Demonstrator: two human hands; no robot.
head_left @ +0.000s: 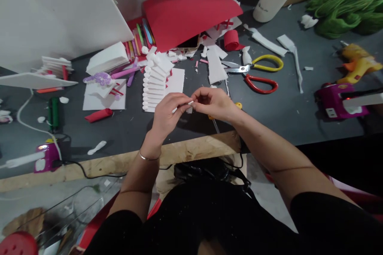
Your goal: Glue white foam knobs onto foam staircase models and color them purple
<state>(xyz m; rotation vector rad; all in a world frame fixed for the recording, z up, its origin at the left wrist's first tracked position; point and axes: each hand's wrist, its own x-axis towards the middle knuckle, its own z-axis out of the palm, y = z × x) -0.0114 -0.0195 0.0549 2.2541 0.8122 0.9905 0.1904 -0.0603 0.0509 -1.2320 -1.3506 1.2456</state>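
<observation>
Left hand [168, 113] and right hand [213, 102] together, both grips pinched on small white foam piece [189, 103], above grey surface [299, 115], near scissors [254, 72].

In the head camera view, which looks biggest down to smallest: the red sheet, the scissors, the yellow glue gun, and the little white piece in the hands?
1. Red sheet
2. Scissors
3. Yellow glue gun, not far behind the scissors
4. White piece, pinched between the left hand and the right hand

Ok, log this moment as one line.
left hand: pinching small white piece | right hand: pinching same piece | ahead: row of white pieces, scissors
</observation>
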